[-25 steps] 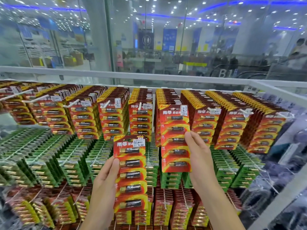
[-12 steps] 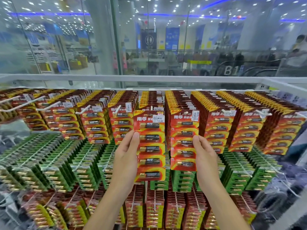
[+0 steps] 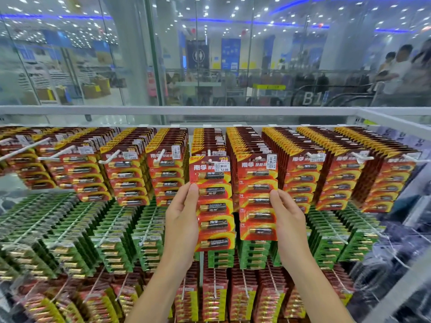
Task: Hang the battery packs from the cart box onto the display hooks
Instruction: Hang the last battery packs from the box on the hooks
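The left hand (image 3: 183,226) holds a red battery pack (image 3: 213,202) by its left edge, thumb on the front of the card, with the top of the card raised to the white display hook (image 3: 209,153) in the middle column of the top row. The card carries the brand 南孚 in white characters, a yellow corner flash and a white price sticker reading 12.00; five batteries sit in blisters down its face. The right hand (image 3: 288,221) pinches the right edge of the front pack on the neighbouring hook (image 3: 257,197), which bears the same brand and a 12.00 sticker, with "7号" printed beside its cells. Green packs (image 3: 112,248) fill the row beneath. Behind the glass (image 3: 130,66), a sign reads "B1" (image 3: 311,98).
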`<state>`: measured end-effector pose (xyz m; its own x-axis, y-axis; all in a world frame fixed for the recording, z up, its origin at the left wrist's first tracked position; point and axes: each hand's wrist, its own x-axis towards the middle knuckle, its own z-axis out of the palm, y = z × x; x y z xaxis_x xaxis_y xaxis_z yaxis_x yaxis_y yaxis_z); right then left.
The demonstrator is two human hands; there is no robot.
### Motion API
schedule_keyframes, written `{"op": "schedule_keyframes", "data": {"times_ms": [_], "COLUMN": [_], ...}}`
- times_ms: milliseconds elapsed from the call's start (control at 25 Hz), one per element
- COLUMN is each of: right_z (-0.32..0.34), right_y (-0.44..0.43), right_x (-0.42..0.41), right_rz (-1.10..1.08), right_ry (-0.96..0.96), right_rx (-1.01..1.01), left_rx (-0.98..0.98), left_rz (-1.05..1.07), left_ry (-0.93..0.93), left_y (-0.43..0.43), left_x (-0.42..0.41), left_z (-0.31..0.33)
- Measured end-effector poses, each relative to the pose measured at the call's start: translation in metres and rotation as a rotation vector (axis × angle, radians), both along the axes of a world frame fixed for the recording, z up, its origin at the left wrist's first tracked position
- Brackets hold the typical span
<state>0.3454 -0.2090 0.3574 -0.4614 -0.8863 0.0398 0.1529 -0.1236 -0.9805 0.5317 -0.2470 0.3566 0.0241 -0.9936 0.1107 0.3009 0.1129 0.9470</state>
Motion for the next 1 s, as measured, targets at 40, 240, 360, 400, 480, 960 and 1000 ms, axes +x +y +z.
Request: {"op": "schedule_keyframes", "data": {"times_ms": [40, 240, 360, 400, 480, 960, 1000], "right_z": [-0.002, -0.002, 0.0, -0.001, -0.005, -0.049, -0.055], "right_y": [-0.001, -0.005, -0.01, -0.013, -0.017, -0.011, -0.005], "right_x": [-0.001, 0.002, 0.004, 0.004, 0.003, -0.005, -0.007], "right_rz": [-0.007, -0.008, -0.003, -0.013, -0.031, -0.167, -0.176], "right_ry": [0.001, 0.012, 0.047, 0.063, 0.097, 0.187, 0.166], "right_rx": [0.005, 0.003, 0.009, 0.01, 0.01, 0.047, 0.058], "left_rx": [-0.001, -0.013, -0.024, -0.037, -0.062, -0.082, -0.076], "left_rz": [0.004, 0.04, 0.065, 0.072, 0.117, 0.154, 0.152], "left_ry": [-0.022, -0.144, -0.196, -0.199, -0.22, -0.237, -0.239], "left_y": [-0.002, -0.03, -0.05, -0.052, -0.056, -0.048, -0.043], "left_x": [-0.001, -0.011, -0.012, -0.012, -0.01, 0.015, 0.019], "left_z": [0.0, -0.002, -0.002, 0.002, 0.002, -0.04, -0.047]}}
